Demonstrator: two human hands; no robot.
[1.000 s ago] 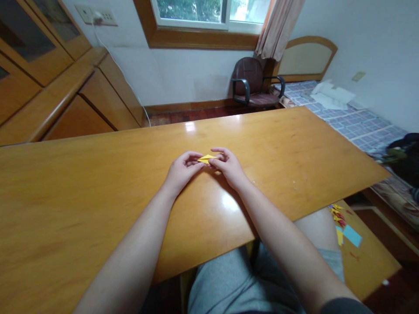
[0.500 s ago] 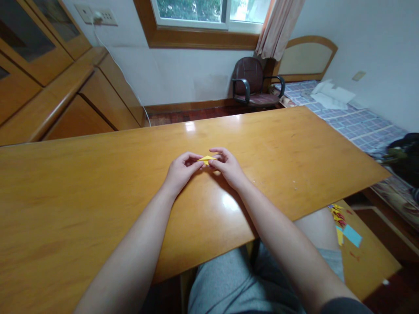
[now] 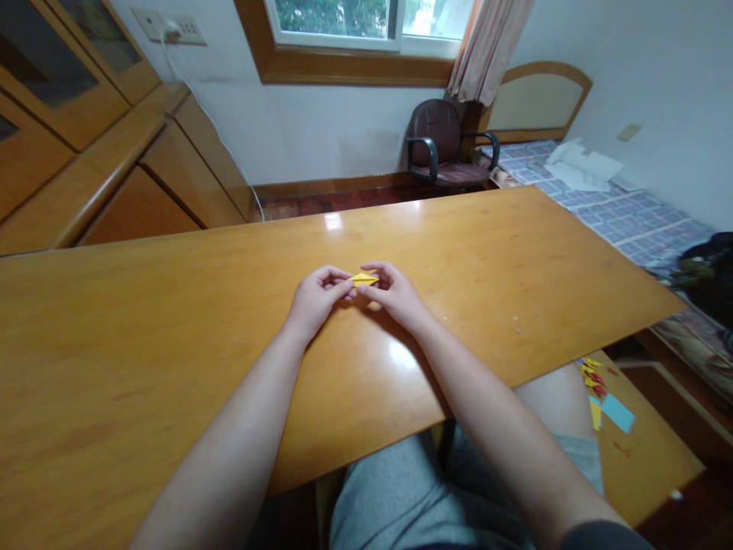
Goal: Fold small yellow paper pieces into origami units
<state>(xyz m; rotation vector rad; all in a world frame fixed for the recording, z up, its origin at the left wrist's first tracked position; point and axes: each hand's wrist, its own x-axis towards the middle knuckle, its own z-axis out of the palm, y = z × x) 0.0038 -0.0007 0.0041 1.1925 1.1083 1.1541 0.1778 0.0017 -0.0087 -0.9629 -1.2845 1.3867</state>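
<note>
Daylight from window (image 3: 337,17), glare on tabletop (image 3: 172,328), soft shadows

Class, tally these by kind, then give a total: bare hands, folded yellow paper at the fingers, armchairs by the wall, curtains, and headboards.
Bare hands, left hand and right hand: 2
Folded yellow paper at the fingers: 1
Maroon armchair: 1
Pink curtain: 1
Headboard: 1
Total: 6

You have two hands (image 3: 314,299) (image 3: 397,293), one folded yellow paper (image 3: 364,280) between them, one large desk (image 3: 172,344), one chair (image 3: 435,134), one bed (image 3: 635,218), one curtain (image 3: 488,46).
</note>
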